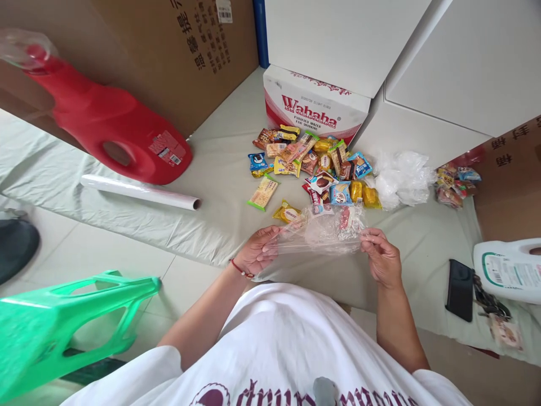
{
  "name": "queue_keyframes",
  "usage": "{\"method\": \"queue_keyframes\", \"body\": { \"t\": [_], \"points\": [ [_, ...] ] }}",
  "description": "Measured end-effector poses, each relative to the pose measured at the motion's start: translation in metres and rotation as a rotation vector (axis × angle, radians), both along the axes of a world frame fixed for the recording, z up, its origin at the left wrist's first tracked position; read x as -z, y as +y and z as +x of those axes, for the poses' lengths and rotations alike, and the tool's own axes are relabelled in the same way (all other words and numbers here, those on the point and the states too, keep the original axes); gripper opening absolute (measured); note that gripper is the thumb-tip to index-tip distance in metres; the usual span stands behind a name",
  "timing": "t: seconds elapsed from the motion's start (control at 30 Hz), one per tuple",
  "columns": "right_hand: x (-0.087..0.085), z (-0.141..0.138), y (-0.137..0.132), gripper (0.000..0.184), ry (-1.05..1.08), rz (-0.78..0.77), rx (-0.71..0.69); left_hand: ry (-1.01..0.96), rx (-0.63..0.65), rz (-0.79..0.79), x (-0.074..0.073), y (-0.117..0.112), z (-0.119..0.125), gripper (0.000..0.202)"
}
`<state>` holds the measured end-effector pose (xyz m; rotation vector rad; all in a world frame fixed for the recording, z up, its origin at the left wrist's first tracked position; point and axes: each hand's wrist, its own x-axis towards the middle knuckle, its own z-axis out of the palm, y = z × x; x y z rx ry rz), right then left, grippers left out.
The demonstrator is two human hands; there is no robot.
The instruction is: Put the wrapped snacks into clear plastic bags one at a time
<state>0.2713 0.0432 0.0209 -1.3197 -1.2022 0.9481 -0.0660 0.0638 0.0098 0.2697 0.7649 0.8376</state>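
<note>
A clear plastic bag (315, 243) is stretched sideways in front of my chest. My left hand (258, 249), with a red bracelet at the wrist, is closed on one end of its edge. At the other end my right hand (381, 256) pinches the bag between thumb and fingers. Something small with red print shows through the clear film; I cannot make out what it is. Just beyond the bag lies a heap of wrapped snacks (310, 160), with a yellow-wrapped snack (287, 212) and a green-edged cracker packet (262, 193) nearest my left hand.
Behind the snacks stands a Wahaha water carton (315, 107). Crumpled clear bags (401, 177) and more snacks (456, 185) lie right. A red jug (122, 124) and a film roll (141, 192) are left, above a green stool (71, 316). A phone (460, 290) and white bottle (511, 269) are far right.
</note>
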Motion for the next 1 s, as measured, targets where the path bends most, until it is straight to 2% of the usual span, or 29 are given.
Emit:
{"method": "queue_keyframes", "body": {
  "t": [0.07, 0.1, 0.17, 0.23, 0.27, 0.3, 0.33, 0.4, 0.43, 0.47, 0.5, 0.57, 0.63, 0.67, 0.7, 0.73, 0.77, 0.87, 0.93, 1.0],
  "points": [
    [-0.004, 0.004, -0.009, 0.018, 0.026, -0.006, -0.024, -0.050, -0.045, -0.009, -0.001, 0.002, -0.001, 0.024],
    [-0.007, 0.007, -0.014, 0.018, 0.003, -0.050, -0.121, -0.068, -0.069, -0.005, -0.003, 0.002, -0.001, 0.024],
    [-0.015, 0.014, -0.021, 0.019, -0.106, -0.200, -0.477, -0.096, -0.089, 0.028, -0.010, 0.002, -0.003, 0.026],
    [-0.024, 0.025, -0.022, 0.021, -0.230, -0.368, -0.848, -0.118, -0.032, 0.080, -0.021, 0.001, -0.007, 0.029],
    [-0.030, 0.032, -0.020, 0.023, -0.273, -0.411, -0.918, -0.123, 0.025, 0.101, -0.028, 0.000, -0.009, 0.032],
    [-0.035, 0.038, -0.015, 0.026, -0.306, -0.410, -0.876, -0.123, 0.100, 0.115, -0.037, -0.001, -0.011, 0.035],
    [-0.041, 0.042, -0.008, 0.029, -0.335, -0.362, -0.742, -0.115, 0.184, 0.123, -0.047, -0.001, -0.012, 0.038],
    [-0.055, 0.043, 0.012, 0.034, -0.353, -0.172, -0.403, -0.071, 0.371, 0.136, -0.067, -0.001, -0.012, 0.044],
    [-0.063, 0.038, 0.022, 0.039, -0.332, -0.071, -0.289, -0.040, 0.468, 0.154, -0.077, -0.001, -0.011, 0.047],
    [-0.071, 0.030, 0.033, 0.049, -0.292, 0.004, -0.264, -0.006, 0.561, 0.184, -0.085, -0.001, -0.009, 0.050],
    [-0.079, 0.019, 0.044, 0.063, -0.234, 0.037, -0.317, 0.027, 0.642, 0.223, -0.092, 0.000, -0.007, 0.053],
    [-0.095, -0.007, 0.061, 0.082, -0.180, 0.005, -0.572, 0.092, 0.746, 0.298, -0.098, 0.000, -0.002, 0.059],
    [-0.105, -0.031, 0.071, 0.069, -0.216, -0.099, -0.915, 0.154, 0.749, 0.349, -0.096, 0.000, -0.001, 0.062],
    [-0.107, -0.040, 0.074, 0.055, -0.239, -0.152, -1.048, 0.187, 0.725, 0.366, -0.092, 0.001, -0.002, 0.062],
    [-0.106, -0.045, 0.075, 0.044, -0.251, -0.194, -1.123, 0.220, 0.700, 0.387, -0.087, 0.001, -0.004, 0.061],
    [-0.103, -0.048, 0.075, 0.038, -0.246, -0.222, -1.133, 0.251, 0.691, 0.417, -0.081, 0.001, -0.007, 0.059],
    [-0.098, -0.049, 0.074, 0.036, -0.225, -0.240, -1.085, 0.283, 0.698, 0.453, -0.075, 0.002, -0.010, 0.057],
    [-0.080, -0.044, 0.066, 0.035, -0.058, -0.266, -0.814, 0.384, 0.740, 0.583, -0.058, 0.002, -0.018, 0.038],
    [-0.069, -0.041, 0.058, 0.040, 0.123, -0.304, -0.713, 0.417, 0.643, 0.637, -0.050, 0.002, -0.018, 0.024],
    [-0.063, -0.040, 0.047, 0.057, 0.271, -0.367, -0.752, 0.391, 0.475, 0.635, -0.046, 0.000, -0.013, 0.021]
  ]
}}
